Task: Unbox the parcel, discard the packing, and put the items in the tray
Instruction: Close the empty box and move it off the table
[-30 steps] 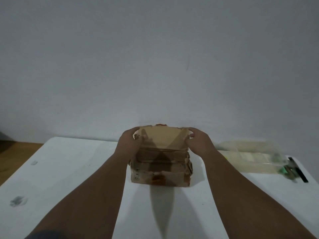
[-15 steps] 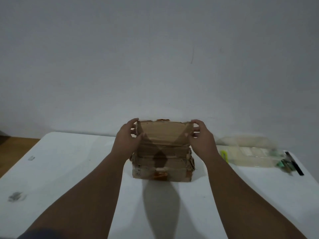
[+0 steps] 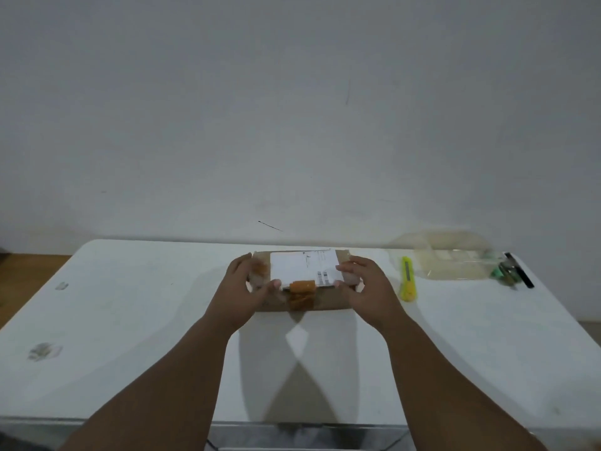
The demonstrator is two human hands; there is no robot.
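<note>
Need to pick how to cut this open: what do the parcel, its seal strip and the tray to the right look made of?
Parcel: brown corrugated cardboard by the look, matte, with a white paper label on top.
Seal strip: glossy orange-brown tape, probably plastic, crinkled over the front edge.
Tray: clear thin plastic, likely; the table shows through it.
Both hands hold the parcel's ends.

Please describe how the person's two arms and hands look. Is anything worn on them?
Both forearms are bare up to the bottom edge of the picture; no sleeves, watch or bracelet are visible. The left hand and right hand wear no gloves. Rings cannot be told at this sharpness.
</note>
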